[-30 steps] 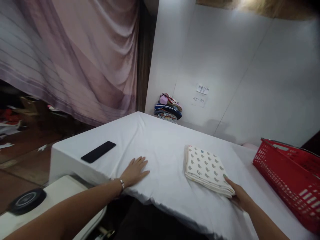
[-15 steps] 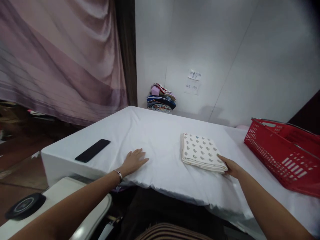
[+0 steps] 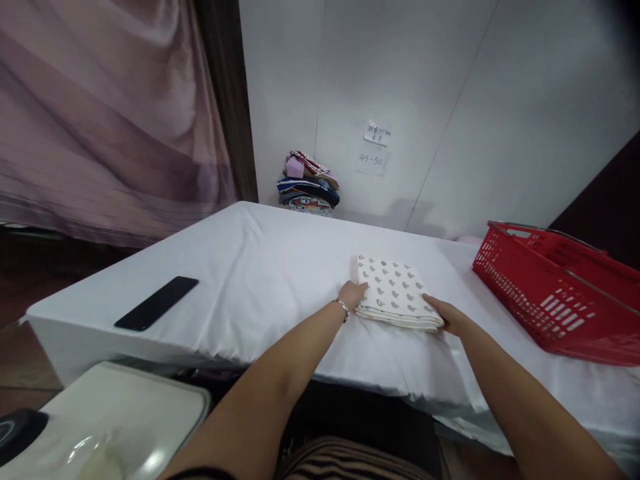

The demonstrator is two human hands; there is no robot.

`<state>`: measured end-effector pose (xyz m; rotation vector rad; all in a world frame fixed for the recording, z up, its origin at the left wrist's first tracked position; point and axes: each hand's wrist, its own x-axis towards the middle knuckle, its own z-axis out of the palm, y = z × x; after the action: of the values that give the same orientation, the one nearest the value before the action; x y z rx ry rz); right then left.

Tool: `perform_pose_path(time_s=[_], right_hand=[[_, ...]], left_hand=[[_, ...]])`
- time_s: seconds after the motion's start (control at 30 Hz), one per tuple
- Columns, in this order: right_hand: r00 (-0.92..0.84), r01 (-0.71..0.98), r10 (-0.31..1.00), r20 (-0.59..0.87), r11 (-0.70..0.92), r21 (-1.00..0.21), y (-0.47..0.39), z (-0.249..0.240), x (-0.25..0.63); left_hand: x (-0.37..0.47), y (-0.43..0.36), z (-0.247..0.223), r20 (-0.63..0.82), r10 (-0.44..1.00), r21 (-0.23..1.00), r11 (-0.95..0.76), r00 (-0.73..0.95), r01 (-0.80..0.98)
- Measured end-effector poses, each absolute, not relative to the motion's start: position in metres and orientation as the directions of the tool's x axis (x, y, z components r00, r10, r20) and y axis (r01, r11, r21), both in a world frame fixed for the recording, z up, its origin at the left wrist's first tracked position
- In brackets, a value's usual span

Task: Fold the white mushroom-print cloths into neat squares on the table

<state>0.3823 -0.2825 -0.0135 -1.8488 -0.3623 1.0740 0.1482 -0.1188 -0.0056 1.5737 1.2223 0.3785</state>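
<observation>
A folded white cloth (image 3: 393, 290) with a small grey print lies flat on the white-covered table (image 3: 295, 260). My left hand (image 3: 353, 294) grips its left edge, thumb on top and the other fingers hidden underneath or behind. At the right edge, my right hand (image 3: 444, 315) pinches the folded layers, its thumb on top and its fingers below. Both hands hold the cloth at table height.
A red plastic basket (image 3: 550, 293) stands on the table at the right. Toward the left lies a black phone (image 3: 157, 303). A stack of folded fabrics (image 3: 309, 187) is against the wall behind the table. A white stool-like surface (image 3: 125, 413) sits at the lower left.
My left hand has moved right from lying flat on the table and now grips the cloth's left edge. My right hand keeps its hold. The view has shifted slightly.
</observation>
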Motion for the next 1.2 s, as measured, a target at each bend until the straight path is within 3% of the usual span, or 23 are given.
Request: perform_pose_path(time_s=[0.13, 0.27, 0.43, 0.7, 0.9, 1.0, 1.1, 1.2], right_hand=[[0.497, -0.297, 0.619, -0.608, -0.537, -0.790, -0.277, -0.016, 0.385], [0.469, -0.276, 0.635, -0.614, -0.554, -0.785, -0.276, -0.014, 0.388], [0.453, -0.205, 0.717, -0.530, -0.495, -0.844, -0.267, -0.006, 0.369], [0.319, -0.194, 0.851, -0.417, -0.372, -0.908, -0.197, -0.010, 0.293], [0.562, 0.092, 0.739, -0.371, -0.502, -0.860, -0.199, -0.006, 0.345], [0.694, 0.376, 0.705, -0.146, -0.528, -0.762, -0.209, 0.005, 0.352], [0.593, 0.629, 0.791, 0.153, -0.336, -0.701, -0.214, 0.011, 0.316], [0.293, 0.713, 0.916, 0.274, -0.018, -0.701, -0.215, 0.007, 0.256]], left_hand=[[0.158, -0.110, -0.008, -0.404, 0.810, 0.869, 0.197, 0.424, 0.453], [0.163, -0.108, -0.002, -0.444, 0.765, 0.877, 0.264, 0.467, 0.400], [0.143, -0.095, 0.008, -0.433, 0.781, 0.882, 0.264, 0.451, 0.389], [0.039, -0.065, 0.014, -0.390, 0.870, 0.874, 0.245, 0.303, 0.420], [0.058, -0.110, -0.005, -0.532, 0.616, 0.813, 0.564, 0.581, 0.147], [0.067, -0.129, -0.015, -0.520, 0.577, 0.756, 0.655, 0.630, 0.023], [0.063, -0.138, -0.015, -0.517, 0.575, 0.727, 0.686, 0.634, -0.030], [0.054, -0.142, -0.011, -0.463, 0.617, 0.780, 0.625, 0.636, -0.039]])
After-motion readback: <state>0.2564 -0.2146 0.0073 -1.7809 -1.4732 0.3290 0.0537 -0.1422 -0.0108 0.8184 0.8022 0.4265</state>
